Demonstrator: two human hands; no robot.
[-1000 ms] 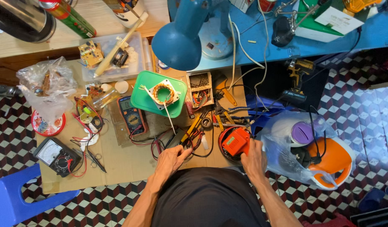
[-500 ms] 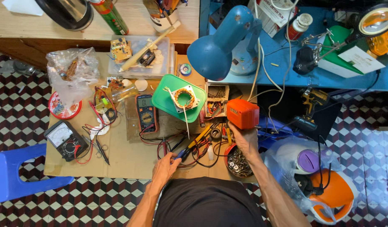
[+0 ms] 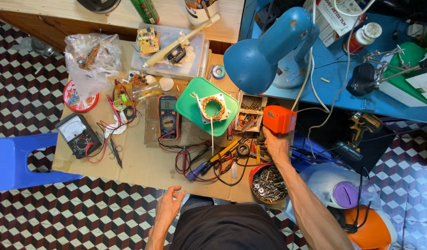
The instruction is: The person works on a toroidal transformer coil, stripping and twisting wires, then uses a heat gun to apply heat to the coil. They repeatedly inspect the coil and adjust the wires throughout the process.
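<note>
Desk [image 3: 144, 171], cardboard-topped, carries tools and wiring. Blue lamp [image 3: 262, 58] overhangs its far right corner. Green lid [image 3: 192, 109] bears a copper coil [image 3: 213, 107]. Red bowl of screws [image 3: 268, 184] sits at the near right edge. Orange box [image 3: 279, 119] is raised above the desk, just right of the coil. Right hand [image 3: 276, 144]: grip clenched on the orange box from below. Left hand [image 3: 169, 203]: grip released, fingers loosely curled, off the desk's near edge.

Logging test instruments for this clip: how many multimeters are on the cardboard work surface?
2. A digital multimeter lies near the middle, left of the green tray; an analog multimeter sits at the left edge. More could be hidden under the clutter.
</note>
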